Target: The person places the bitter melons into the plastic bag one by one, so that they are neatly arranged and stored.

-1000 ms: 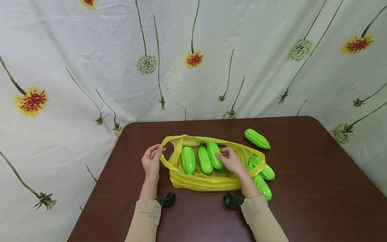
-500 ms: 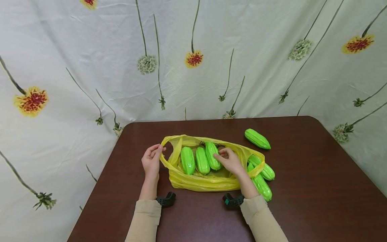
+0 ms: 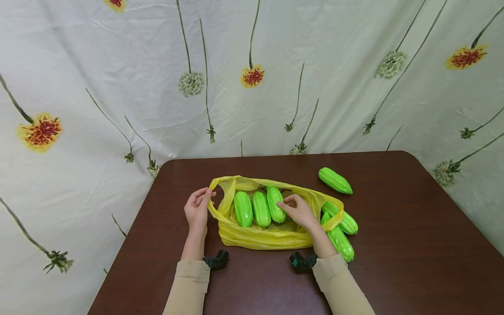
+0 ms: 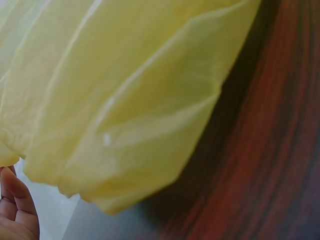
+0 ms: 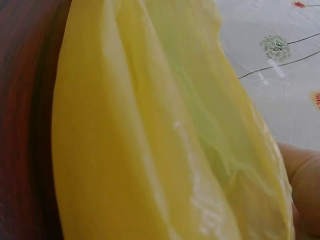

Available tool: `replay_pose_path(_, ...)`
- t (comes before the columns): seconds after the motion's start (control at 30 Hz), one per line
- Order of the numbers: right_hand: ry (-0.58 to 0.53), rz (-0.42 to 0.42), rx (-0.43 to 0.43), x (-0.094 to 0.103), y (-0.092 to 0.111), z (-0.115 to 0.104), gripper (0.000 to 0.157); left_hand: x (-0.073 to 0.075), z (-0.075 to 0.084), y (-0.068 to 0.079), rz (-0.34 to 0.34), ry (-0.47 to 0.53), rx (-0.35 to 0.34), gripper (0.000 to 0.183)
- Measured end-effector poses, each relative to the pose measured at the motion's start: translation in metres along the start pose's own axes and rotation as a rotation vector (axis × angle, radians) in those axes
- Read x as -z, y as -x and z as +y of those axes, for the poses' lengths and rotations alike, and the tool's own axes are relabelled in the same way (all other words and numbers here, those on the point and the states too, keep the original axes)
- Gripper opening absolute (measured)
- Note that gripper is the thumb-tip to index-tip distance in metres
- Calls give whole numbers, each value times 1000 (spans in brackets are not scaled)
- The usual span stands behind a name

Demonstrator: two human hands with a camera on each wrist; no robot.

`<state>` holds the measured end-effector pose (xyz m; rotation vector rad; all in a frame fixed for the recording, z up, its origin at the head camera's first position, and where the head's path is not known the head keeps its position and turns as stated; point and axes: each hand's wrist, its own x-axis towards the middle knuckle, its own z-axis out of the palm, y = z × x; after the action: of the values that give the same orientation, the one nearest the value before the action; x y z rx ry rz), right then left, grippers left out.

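A yellow plastic bag (image 3: 267, 239) lies with its mouth spread on the table. My left hand (image 3: 196, 211) pinches the bag's left handle between thumb and fingers. Inside the bag, three bright green ridged gourds stand side by side: a left gourd (image 3: 243, 209), a middle gourd (image 3: 261, 210) and a right gourd (image 3: 274, 203). My right hand (image 3: 301, 212) reaches over the bag's rim and holds the right gourd, with the thumb across its side. In the right wrist view the bag's yellow side (image 5: 115, 130) hides the gourds and most of that hand (image 5: 306, 182).
Outside the bag's right handle, an upper gourd (image 3: 348, 223) and a lower gourd (image 3: 341, 245) lie together, partly behind the plastic. Another gourd (image 3: 335, 180) lies farther back on the dark brown table (image 3: 405, 227). A floral curtain (image 3: 334, 87) hangs behind the table.
My right hand has shifted slightly left with the right gourd, which now sits lower and straighter. The other two gourds in the bag have slid left. My left hand has stayed at the handle.
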<state>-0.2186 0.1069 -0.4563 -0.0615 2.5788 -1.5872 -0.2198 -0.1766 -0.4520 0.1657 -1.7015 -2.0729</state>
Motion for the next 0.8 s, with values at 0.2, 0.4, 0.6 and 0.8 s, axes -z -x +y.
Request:
replay_pose_path(0.2, -5, -11, -14, -1, 0, 1, 39, 1, -1, -1, -3, 8, -6, 31)
replay_pose_path(0.4, 7, -14, -6, -3, 1, 1, 38, 0, -1, -1, -8, 17, -7, 31)
replay_pose_path(0.6, 15, -12, 0, -4, -1, 2, 36, 0, -2, 0, -9, 19, -8, 30)
replay_pose_path(0.8, 15, -7, 27, -3, -2, 2, 34, 0, -2, 0, -9, 11, -6, 28)
